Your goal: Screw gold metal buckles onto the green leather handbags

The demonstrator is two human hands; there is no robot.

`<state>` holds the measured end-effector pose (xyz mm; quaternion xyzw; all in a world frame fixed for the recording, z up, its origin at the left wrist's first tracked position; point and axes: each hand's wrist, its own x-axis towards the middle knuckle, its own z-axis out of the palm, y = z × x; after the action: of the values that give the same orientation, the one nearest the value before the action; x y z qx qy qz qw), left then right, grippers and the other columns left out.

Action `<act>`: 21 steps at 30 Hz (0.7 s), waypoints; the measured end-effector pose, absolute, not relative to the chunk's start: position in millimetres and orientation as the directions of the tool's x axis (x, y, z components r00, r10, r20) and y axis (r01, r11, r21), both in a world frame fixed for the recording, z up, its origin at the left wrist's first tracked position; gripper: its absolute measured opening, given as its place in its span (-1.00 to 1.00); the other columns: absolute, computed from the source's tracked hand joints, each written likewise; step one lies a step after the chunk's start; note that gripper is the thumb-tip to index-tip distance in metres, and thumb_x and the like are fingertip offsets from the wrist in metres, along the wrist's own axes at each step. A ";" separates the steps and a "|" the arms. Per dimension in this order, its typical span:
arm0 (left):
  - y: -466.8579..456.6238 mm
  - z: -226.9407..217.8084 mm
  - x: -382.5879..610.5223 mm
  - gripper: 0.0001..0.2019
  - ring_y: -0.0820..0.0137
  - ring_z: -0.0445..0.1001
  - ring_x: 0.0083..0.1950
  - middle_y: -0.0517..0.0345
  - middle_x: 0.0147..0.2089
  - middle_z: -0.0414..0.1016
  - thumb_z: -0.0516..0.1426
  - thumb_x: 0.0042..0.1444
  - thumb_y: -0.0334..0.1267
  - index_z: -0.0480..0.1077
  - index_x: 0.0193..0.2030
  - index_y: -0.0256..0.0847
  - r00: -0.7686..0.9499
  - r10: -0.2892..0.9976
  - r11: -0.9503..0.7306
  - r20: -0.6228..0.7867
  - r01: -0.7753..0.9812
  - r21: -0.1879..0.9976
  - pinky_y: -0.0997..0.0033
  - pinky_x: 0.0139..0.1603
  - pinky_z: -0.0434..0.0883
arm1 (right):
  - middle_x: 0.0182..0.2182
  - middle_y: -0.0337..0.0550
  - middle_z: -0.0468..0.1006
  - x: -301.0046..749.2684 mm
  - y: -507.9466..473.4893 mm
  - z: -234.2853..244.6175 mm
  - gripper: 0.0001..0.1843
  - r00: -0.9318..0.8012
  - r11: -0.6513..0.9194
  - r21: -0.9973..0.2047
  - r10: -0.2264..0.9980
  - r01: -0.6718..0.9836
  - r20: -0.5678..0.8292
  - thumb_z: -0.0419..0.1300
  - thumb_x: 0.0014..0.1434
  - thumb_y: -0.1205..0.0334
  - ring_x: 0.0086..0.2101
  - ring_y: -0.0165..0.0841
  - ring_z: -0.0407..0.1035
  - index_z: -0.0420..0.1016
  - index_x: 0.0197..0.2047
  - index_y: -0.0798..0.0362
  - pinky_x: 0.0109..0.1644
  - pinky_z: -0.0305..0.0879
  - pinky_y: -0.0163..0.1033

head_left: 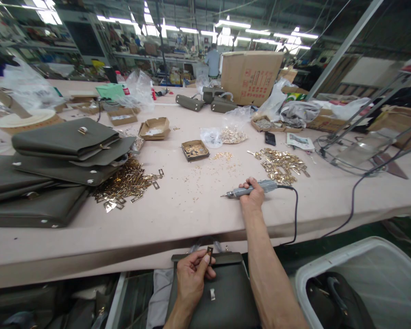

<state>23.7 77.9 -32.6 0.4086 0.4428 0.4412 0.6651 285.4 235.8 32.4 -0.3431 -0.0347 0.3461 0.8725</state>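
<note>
My left hand (193, 274) pinches a small brass-coloured metal plate (210, 252) between thumb and fingers. It is over a dark olive bag (226, 283) in front of me, which has a small shiny fitting (212, 294) on its face. My right hand (252, 195) is wrapped round a grey electric screwdriver (267, 186), its bit pointing left just above the table. A dark cord runs from the tool's rear over the table edge. Small brass-coloured screws (222, 156) lie scattered beyond the bit.
Stacked olive bags (65, 137) stand at left beside a heap of metal frames (126, 185). Gold metal parts (282, 165) lie at right, and a small box (195, 150) holds tiny pieces. A white bin (373, 249) is at lower right. A wire stand (342, 155) is at right.
</note>
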 end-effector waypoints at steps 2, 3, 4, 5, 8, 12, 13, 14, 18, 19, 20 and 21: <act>77.0 -33.1 23.1 -0.64 0.42 0.52 -0.59 -0.04 -0.37 0.67 0.35 0.08 0.01 0.62 -0.20 -0.29 0.221 0.948 0.278 -0.228 -0.227 0.934 0.51 -0.57 0.46 | -0.48 -0.41 0.40 285.1 235.5 32.3 -0.67 0.761 0.528 -0.623 0.625 -0.577 -0.176 0.38 -0.10 0.39 -0.59 -0.56 0.25 0.33 -0.31 0.05 -0.46 0.38 -0.38; 76.6 -33.6 22.9 -0.64 0.42 0.52 -0.58 -0.04 -0.37 0.67 0.35 0.08 0.01 0.62 -0.19 -0.29 0.220 0.948 0.278 -0.228 -0.229 0.933 0.51 -0.56 0.46 | -0.48 -0.41 0.40 285.0 235.5 32.2 -0.67 0.763 0.530 -0.623 0.622 -0.575 -0.175 0.38 -0.10 0.39 -0.59 -0.56 0.25 0.33 -0.31 0.05 -0.46 0.38 -0.38; 76.4 -34.1 22.7 -0.64 0.42 0.52 -0.58 -0.04 -0.37 0.67 0.35 0.08 0.00 0.62 -0.19 -0.29 0.220 0.949 0.277 -0.227 -0.233 0.932 0.50 -0.56 0.46 | -0.48 -0.41 0.40 284.9 235.4 32.0 -0.67 0.766 0.532 -0.624 0.619 -0.573 -0.176 0.38 -0.11 0.39 -0.59 -0.56 0.25 0.33 -0.31 0.05 -0.46 0.38 -0.38; 76.3 -34.6 22.6 -0.64 0.41 0.52 -0.59 -0.04 -0.38 0.67 0.36 0.08 0.00 0.62 -0.19 -0.29 0.221 0.949 0.276 -0.226 -0.236 0.932 0.50 -0.57 0.46 | -0.48 -0.42 0.39 284.8 235.4 31.8 -0.67 0.768 0.533 -0.624 0.616 -0.571 -0.175 0.38 -0.10 0.39 -0.59 -0.56 0.25 0.33 -0.31 0.05 -0.46 0.38 -0.38; 76.7 -34.8 22.9 -0.64 0.41 0.52 -0.59 -0.04 -0.38 0.67 0.36 0.07 0.00 0.61 -0.19 -0.30 0.221 0.948 0.280 -0.229 -0.241 0.929 0.50 -0.57 0.46 | -0.48 -0.41 0.40 284.5 235.2 31.4 -0.67 0.771 0.536 -0.626 0.613 -0.567 -0.173 0.39 -0.10 0.38 -0.59 -0.56 0.25 0.33 -0.31 0.05 -0.46 0.38 -0.39; 77.3 -33.5 23.4 -0.63 0.41 0.52 -0.59 -0.04 -0.38 0.67 0.36 0.07 0.01 0.62 -0.19 -0.30 0.216 0.949 0.278 -0.229 -0.235 0.931 0.50 -0.57 0.46 | -0.48 -0.41 0.39 284.2 235.2 31.9 -0.66 0.777 0.540 -0.628 0.604 -0.560 -0.174 0.38 -0.10 0.39 -0.59 -0.56 0.24 0.32 -0.30 0.04 -0.47 0.38 -0.39; 77.4 -33.4 23.4 -0.63 0.41 0.52 -0.59 -0.04 -0.39 0.67 0.36 0.07 0.02 0.62 -0.19 -0.30 0.216 0.949 0.278 -0.229 -0.233 0.932 0.50 -0.57 0.46 | -0.48 -0.41 0.39 284.1 235.4 32.2 -0.66 0.779 0.541 -0.629 0.602 -0.559 -0.175 0.38 -0.09 0.40 -0.59 -0.56 0.24 0.31 -0.30 0.04 -0.47 0.38 -0.39; 77.6 -33.5 23.4 -0.63 0.41 0.52 -0.59 -0.04 -0.39 0.67 0.36 0.07 0.02 0.62 -0.20 -0.30 0.216 0.949 0.277 -0.229 -0.231 0.933 0.50 -0.57 0.46 | -0.48 -0.41 0.39 284.1 235.5 32.4 -0.66 0.781 0.541 -0.630 0.600 -0.558 -0.176 0.38 -0.09 0.40 -0.59 -0.55 0.24 0.31 -0.30 0.04 -0.47 0.38 -0.38; 78.5 -34.4 23.3 -0.63 0.41 0.53 -0.58 -0.05 -0.37 0.67 0.35 0.08 0.02 0.62 -0.18 -0.29 0.224 0.947 0.278 -0.228 -0.227 0.933 0.50 -0.56 0.47 | -0.49 -0.41 0.39 284.0 235.9 33.3 -0.67 0.783 0.541 -0.628 0.594 -0.558 -0.184 0.37 -0.09 0.41 -0.59 -0.55 0.23 0.32 -0.31 0.04 -0.47 0.37 -0.38; 78.7 -34.3 23.4 -0.63 0.41 0.53 -0.58 -0.05 -0.37 0.67 0.35 0.08 0.02 0.62 -0.18 -0.29 0.227 0.947 0.279 -0.227 -0.228 0.933 0.49 -0.56 0.47 | -0.49 -0.40 0.39 284.0 235.9 33.5 -0.68 0.784 0.542 -0.628 0.592 -0.559 -0.187 0.37 -0.10 0.41 -0.58 -0.55 0.23 0.32 -0.31 0.05 -0.47 0.37 -0.38; 78.8 -34.0 23.4 -0.62 0.41 0.52 -0.58 -0.05 -0.37 0.67 0.35 0.08 0.02 0.62 -0.19 -0.29 0.227 0.947 0.279 -0.228 -0.228 0.933 0.49 -0.56 0.47 | -0.49 -0.40 0.39 283.9 235.8 33.6 -0.68 0.785 0.542 -0.628 0.590 -0.558 -0.188 0.37 -0.10 0.41 -0.58 -0.55 0.23 0.33 -0.31 0.05 -0.47 0.37 -0.38; 78.8 -33.4 23.5 -0.62 0.41 0.52 -0.59 -0.05 -0.38 0.67 0.35 0.07 0.03 0.62 -0.19 -0.30 0.226 0.947 0.280 -0.229 -0.227 0.933 0.49 -0.56 0.47 | -0.49 -0.39 0.40 283.8 235.6 33.8 -0.68 0.786 0.542 -0.629 0.589 -0.558 -0.190 0.37 -0.10 0.41 -0.58 -0.55 0.23 0.33 -0.31 0.05 -0.47 0.37 -0.37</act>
<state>23.5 78.8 -33.4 0.4086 0.4402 0.4395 0.6679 283.8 235.6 33.8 -0.3499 -0.0222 0.3266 0.8778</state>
